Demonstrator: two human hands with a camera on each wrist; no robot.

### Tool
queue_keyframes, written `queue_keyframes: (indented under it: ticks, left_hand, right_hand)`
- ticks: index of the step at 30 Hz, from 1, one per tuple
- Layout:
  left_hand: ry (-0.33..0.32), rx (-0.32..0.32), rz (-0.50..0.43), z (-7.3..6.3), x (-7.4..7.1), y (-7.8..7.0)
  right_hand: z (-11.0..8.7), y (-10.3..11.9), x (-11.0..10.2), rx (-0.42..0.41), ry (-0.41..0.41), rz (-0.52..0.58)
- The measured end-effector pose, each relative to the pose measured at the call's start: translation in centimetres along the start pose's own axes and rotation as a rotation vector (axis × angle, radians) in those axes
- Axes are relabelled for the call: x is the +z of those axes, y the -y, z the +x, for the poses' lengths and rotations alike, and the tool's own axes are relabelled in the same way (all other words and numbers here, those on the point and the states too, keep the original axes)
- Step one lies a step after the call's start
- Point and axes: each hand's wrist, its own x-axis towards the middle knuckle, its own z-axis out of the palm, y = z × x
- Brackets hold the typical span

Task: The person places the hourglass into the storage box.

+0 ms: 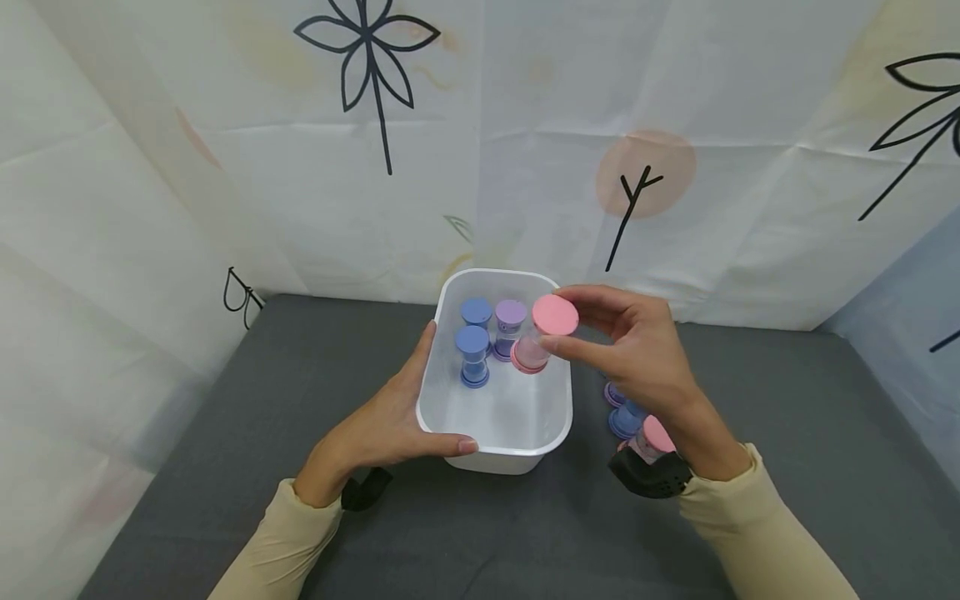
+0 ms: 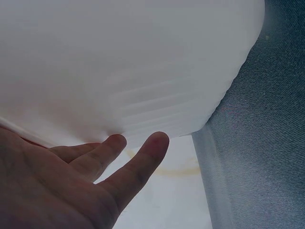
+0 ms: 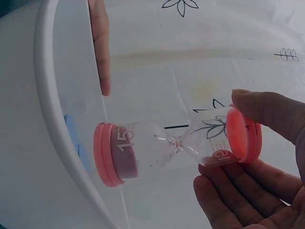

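Pink caps (image 1: 555, 315) close both ends of the held hourglass (image 1: 533, 340); the right hand (image 1: 639, 343) has the upper one pinched in its grip, thumb on one side and fingers on the other; the hourglass is over the interior of the white tub (image 1: 504, 462), toward its right wall; its long axis slants from the grip down and to the left, tilted rather than plumb, so the free lower end points away from the fingers; how much gap lies under that end is hard to judge from overhead.

Just left of the lower cap stands a purple hourglass (image 1: 511, 316); two blue hourglasses (image 1: 473, 354) stand farther left, one behind the other; the left hand (image 1: 392, 417) is the more distant one, across the tub, its straight fingers along the outer wall and its thumb over the near rim, bracing rather than clenched; on the grey worktop (image 1: 330, 367), beneath the right wrist, more hourglasses (image 1: 625, 421) lie outside the tub.
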Motion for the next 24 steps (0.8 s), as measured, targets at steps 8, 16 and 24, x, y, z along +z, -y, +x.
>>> queue_keyframes:
  ticks: [8,16,24]
  left_hand:
    - [0.014,-0.007,-0.018,0.0,-0.1,-2.7]
    - [0.02,-0.019,-0.006,-0.1,-0.1,-3.2]
    - [0.014,-0.006,-0.01,0.1,0.0,-0.1]
  right_hand:
    - [0.8,-1.6,0.9,0.057,0.053,-0.062]
    - [2.0,-3.4,1.5,0.085,0.097,-0.125]
    - [2.9,-4.3,2.2,0.123,0.134,-0.199]
